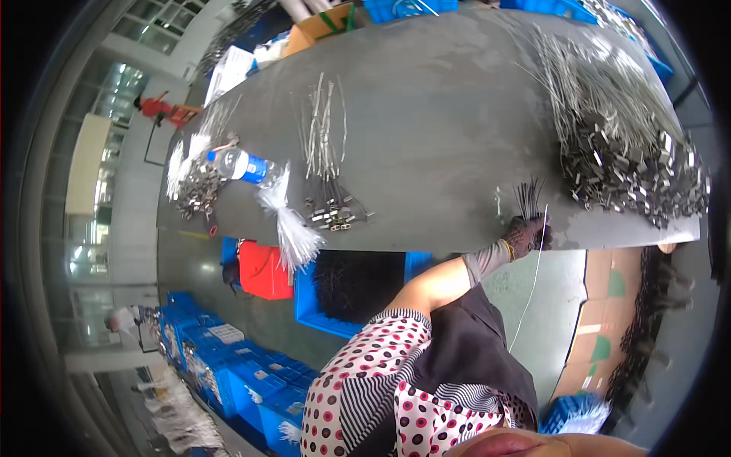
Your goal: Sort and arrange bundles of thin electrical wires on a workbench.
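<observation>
My left hand [525, 238], in a dark knitted glove with a grey cuff, is at the table's near edge, right of the middle. Its fingers are closed round a small bunch of thin dark strips [527, 196], whose ends stick up above the fist. A long thin white strand [530, 293] passes beside the glove and hangs below the table edge; whether the hand grips it I cannot tell. To the right lies a large heap of long thin metal strips [582, 80] with dark and shiny buckle-like ends [624, 171]. My right hand does not show.
On the grey table [434, 129], a smaller strip bundle [324, 145], a water bottle [244, 165] and a white strip bundle [293, 228] lie to the left. Below the edge stand a blue crate [327, 324] and a red container [265, 270]. Cardboard boxes [598, 305] stand right.
</observation>
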The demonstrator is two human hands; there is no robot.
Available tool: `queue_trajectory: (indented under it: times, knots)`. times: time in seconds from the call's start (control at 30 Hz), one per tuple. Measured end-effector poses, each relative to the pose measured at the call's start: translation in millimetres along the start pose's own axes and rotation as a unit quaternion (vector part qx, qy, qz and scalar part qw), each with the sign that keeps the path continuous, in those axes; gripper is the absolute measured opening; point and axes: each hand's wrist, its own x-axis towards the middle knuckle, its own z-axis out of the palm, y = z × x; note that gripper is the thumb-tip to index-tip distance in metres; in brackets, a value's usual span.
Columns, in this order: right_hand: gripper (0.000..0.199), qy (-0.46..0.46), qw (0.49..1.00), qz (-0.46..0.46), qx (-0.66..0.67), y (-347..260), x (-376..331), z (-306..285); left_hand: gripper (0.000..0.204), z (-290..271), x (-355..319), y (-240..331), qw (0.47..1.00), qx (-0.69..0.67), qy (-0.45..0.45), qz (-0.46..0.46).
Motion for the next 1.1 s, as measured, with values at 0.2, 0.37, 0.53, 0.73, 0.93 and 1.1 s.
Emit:
queue_trajectory:
  times: [0.2,0.37,0.53,0.73,0.93,1.1]
  knots:
    - [0.031,-0.024,0.998,-0.056,0.021,-85.2,46.9,-9.8,0.027,10.9,-23.6,64.9,0.984,-0.008,0.1,0.148]
    - [0.03,-0.054,0.991,-0.113,0.045,-158.2,56.1,-0.4,0.03,-7.0,-33.8,85.0,0.97,0.049,0.123,0.203]
    - [0.03,-0.08,0.986,-0.137,0.047,-194.3,62.0,14.8,0.027,-32.7,-45.7,93.3,0.97,0.1,0.098,0.199]
    - [0.03,-0.08,0.99,-0.117,0.019,-192.7,79.2,15.9,0.025,-53.3,-51.5,134.8,0.977,0.023,0.083,0.193]
    - [0.029,-0.064,0.994,-0.093,-0.012,-170.6,100.6,12.0,0.03,-61.4,-56.8,184.1,0.964,-0.025,0.151,0.219]
    - [0.029,-0.034,0.996,-0.074,-0.033,-132.1,110.2,11.1,0.029,-65.3,-37.0,174.3,0.973,0.02,0.15,0.174]
